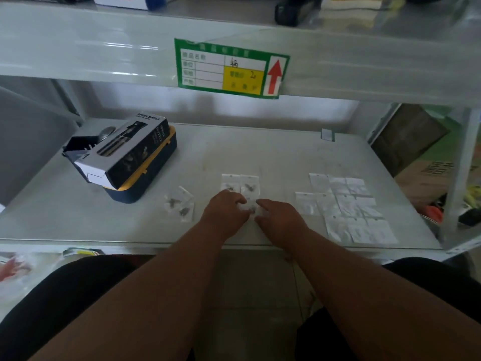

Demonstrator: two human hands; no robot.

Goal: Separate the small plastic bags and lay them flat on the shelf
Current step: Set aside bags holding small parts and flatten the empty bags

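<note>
Pinched between left hand (226, 213) and right hand (279, 220) is one bag (252, 209); two bags (240, 183) are laid beyond, three (180, 203) left.

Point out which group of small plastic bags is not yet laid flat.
The loose cluster of bags left of the left hand: they lie skewed and overlapping, while the bags on the right lie flat in rows.

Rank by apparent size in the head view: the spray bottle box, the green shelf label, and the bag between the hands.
1-2. Spray bottle box and green shelf label: they look alike in extent, and the label sits nearer the camera, so no ranking.
3. Small plastic bag between the hands, clearly smallest, partly covered.
</note>
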